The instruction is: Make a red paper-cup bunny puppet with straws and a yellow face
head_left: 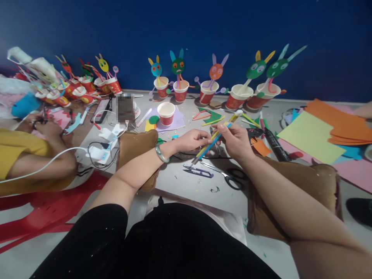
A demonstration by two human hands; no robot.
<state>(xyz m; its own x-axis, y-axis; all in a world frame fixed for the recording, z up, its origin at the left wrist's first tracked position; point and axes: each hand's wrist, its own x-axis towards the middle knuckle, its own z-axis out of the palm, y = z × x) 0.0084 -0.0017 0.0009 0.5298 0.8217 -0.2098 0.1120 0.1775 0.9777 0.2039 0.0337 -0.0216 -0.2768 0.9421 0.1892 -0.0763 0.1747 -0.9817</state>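
My left hand [192,140] and my right hand [236,140] meet over the floor, both closed round a bundle of thin yellow and blue sticks [215,141] that slants up to the right. A green bangle [161,154] is on my left wrist. Right below the hands lie small purple snips [199,171] and black-handled scissors [229,177]. A single red and white paper cup [166,113] stands on a lilac sheet just beyond my left hand.
Paper cups with coloured bunny-face figures [216,83] line the blue wall. Orange, yellow-green and pink paper sheets [316,137] lie at the right. Another person in a yellow sleeve [26,155] works at the left, beside a white power strip with cables [99,153].
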